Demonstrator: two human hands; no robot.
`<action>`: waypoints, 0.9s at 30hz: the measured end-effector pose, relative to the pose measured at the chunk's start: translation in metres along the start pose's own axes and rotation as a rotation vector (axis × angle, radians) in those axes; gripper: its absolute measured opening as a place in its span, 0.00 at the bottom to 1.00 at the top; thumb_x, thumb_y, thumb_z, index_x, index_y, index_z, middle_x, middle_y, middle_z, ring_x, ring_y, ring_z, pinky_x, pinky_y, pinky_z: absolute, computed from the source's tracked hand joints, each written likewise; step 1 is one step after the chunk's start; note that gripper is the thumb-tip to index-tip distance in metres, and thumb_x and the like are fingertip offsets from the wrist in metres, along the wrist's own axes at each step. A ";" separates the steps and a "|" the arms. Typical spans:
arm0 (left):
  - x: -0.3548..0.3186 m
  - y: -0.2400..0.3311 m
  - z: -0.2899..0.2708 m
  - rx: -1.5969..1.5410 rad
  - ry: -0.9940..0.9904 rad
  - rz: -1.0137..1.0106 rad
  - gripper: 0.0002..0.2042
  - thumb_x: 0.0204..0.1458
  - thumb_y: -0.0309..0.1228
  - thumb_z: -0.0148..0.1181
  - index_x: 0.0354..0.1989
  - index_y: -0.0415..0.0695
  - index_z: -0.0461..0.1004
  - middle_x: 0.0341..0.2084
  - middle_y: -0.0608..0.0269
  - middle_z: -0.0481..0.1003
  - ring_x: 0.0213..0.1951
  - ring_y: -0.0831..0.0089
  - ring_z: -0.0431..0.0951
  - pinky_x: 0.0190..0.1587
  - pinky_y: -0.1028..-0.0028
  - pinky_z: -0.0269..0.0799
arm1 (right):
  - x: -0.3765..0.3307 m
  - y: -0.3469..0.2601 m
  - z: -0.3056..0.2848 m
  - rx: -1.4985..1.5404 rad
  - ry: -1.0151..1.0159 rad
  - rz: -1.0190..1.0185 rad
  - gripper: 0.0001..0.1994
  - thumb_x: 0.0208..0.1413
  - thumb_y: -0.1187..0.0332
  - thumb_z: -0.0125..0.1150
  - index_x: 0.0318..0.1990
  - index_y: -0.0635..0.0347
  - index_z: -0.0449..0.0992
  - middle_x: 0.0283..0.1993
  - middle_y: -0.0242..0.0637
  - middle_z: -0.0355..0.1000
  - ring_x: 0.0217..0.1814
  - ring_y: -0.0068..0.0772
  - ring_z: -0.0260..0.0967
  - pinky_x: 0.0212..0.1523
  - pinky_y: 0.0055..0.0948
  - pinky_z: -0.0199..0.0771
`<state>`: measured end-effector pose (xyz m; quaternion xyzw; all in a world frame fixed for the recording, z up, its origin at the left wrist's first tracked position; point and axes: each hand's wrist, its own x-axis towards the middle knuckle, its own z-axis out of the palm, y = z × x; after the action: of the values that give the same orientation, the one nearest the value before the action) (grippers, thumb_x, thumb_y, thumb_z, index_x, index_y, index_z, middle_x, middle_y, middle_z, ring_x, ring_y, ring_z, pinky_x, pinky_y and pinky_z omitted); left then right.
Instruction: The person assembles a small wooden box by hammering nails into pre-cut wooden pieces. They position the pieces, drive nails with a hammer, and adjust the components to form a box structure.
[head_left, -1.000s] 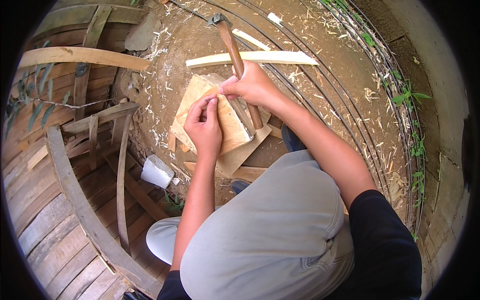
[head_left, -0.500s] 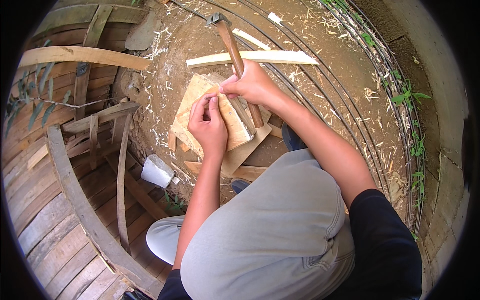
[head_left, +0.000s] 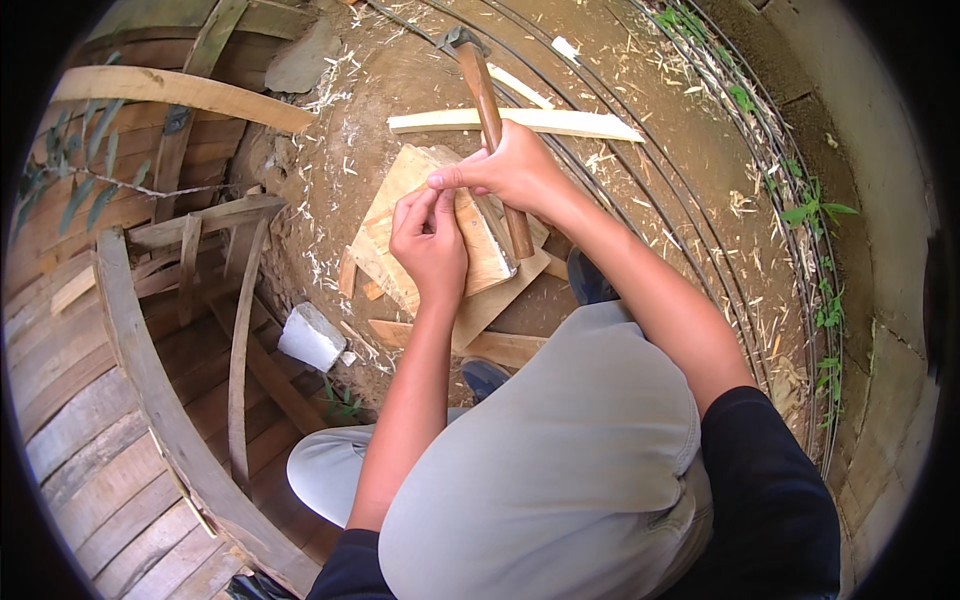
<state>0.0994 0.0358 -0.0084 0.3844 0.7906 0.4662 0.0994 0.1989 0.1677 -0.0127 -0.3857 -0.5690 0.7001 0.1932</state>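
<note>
My right hand [head_left: 518, 172] is closed round the wooden handle of a hammer [head_left: 482, 92], its dark metal head pointing away from me and the handle's end reaching back toward my knee. The thumb of that hand stretches left to the fingertips of my left hand [head_left: 430, 240]. Those left fingers are pinched together; whatever they hold is too small or hidden to name. Both hands are over a pale wooden block [head_left: 483, 262], which rests on flat pieces of board [head_left: 388, 268] on the ground.
A pale wood strip [head_left: 520, 122] lies beyond the block. Dark cables [head_left: 650, 175] curve across the soil at right, among wood shavings. To the left are a wooden plank structure [head_left: 150, 380] and a white chunk [head_left: 312, 338]. A wall [head_left: 895, 300] borders the far right.
My right thumb now lies across the tips of my left fingers. The hammer stays in my right hand, and the whole view has shifted slightly.
</note>
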 end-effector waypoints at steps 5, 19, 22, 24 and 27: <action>-0.002 0.002 -0.001 -0.043 0.021 0.001 0.07 0.60 0.26 0.66 0.44 0.38 0.84 0.37 0.62 0.80 0.33 0.78 0.76 0.34 0.77 0.70 | -0.005 -0.009 0.004 -0.062 0.064 -0.043 0.21 0.38 0.56 0.80 0.21 0.68 0.79 0.23 0.38 0.78 0.24 0.24 0.75 0.27 0.30 0.73; -0.001 -0.001 -0.008 -0.222 0.015 -0.163 0.06 0.58 0.25 0.66 0.42 0.42 0.85 0.31 0.63 0.84 0.27 0.80 0.78 0.32 0.77 0.72 | -0.004 -0.016 0.005 -0.063 -0.035 0.032 0.20 0.41 0.63 0.78 0.34 0.72 0.80 0.32 0.39 0.80 0.33 0.24 0.78 0.31 0.27 0.74; 0.000 0.003 -0.010 -0.180 -0.003 -0.180 0.06 0.58 0.27 0.66 0.42 0.43 0.85 0.32 0.60 0.85 0.29 0.74 0.82 0.34 0.73 0.75 | -0.003 -0.020 0.005 -0.067 -0.060 0.092 0.20 0.44 0.65 0.78 0.38 0.73 0.78 0.35 0.41 0.81 0.34 0.24 0.79 0.34 0.25 0.78; -0.001 0.004 -0.010 -0.174 0.014 -0.166 0.06 0.58 0.28 0.66 0.41 0.44 0.85 0.33 0.58 0.85 0.31 0.69 0.84 0.35 0.71 0.76 | -0.005 -0.024 0.006 -0.044 -0.061 0.106 0.22 0.45 0.66 0.78 0.42 0.75 0.77 0.36 0.42 0.81 0.36 0.25 0.80 0.36 0.26 0.80; 0.000 0.001 -0.009 -0.172 0.029 -0.147 0.06 0.58 0.29 0.65 0.41 0.44 0.86 0.35 0.58 0.85 0.33 0.63 0.84 0.37 0.68 0.77 | -0.007 -0.027 0.009 -0.029 -0.070 0.112 0.25 0.47 0.65 0.78 0.47 0.76 0.76 0.39 0.44 0.81 0.39 0.28 0.81 0.40 0.27 0.82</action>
<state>0.0952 0.0302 -0.0028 0.3087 0.7749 0.5294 0.1545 0.1919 0.1640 0.0158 -0.3949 -0.5632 0.7145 0.1281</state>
